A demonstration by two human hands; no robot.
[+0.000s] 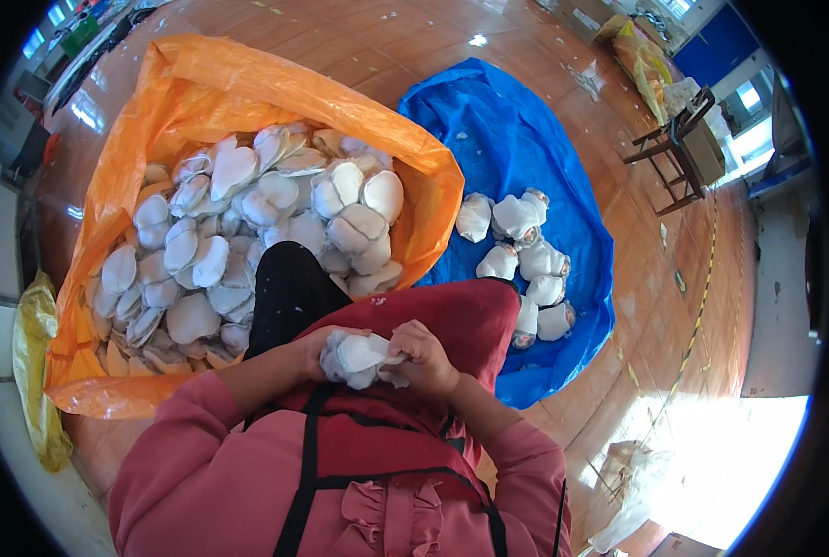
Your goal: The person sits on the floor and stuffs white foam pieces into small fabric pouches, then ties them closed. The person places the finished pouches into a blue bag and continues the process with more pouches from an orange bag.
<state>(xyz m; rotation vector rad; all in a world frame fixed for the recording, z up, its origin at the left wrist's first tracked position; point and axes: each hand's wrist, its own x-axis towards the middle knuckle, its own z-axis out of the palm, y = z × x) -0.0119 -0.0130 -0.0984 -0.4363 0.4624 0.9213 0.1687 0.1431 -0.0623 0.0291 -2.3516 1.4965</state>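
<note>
Over my lap I hold a small white and grey soft fabric piece (pixel 362 355) with both hands. My left hand (pixel 320 349) is closed around its left side, the fingers partly hidden behind it. With thumb and fingers, my right hand (pixel 424 356) pinches its right edge. In front to the left, a big orange sack (pixel 275 84) lies open, heaped with flat, oval white fabric pieces (pixel 233 173). To the right of it, an opened blue sack (pixel 567 200) bears several rounded, bundled white pieces (pixel 516 215), some with pinkish ends.
Brown floor tiles (pixel 637 251) surround the sacks, with small scraps scattered about. A wooden chair (pixel 681 153) stands at the far right. One yellow bag (pixel 38 371) leans by the left wall, another yellow sack (pixel 639 70) lies far right. Clear plastic (pixel 623 483) lies near the bright patch.
</note>
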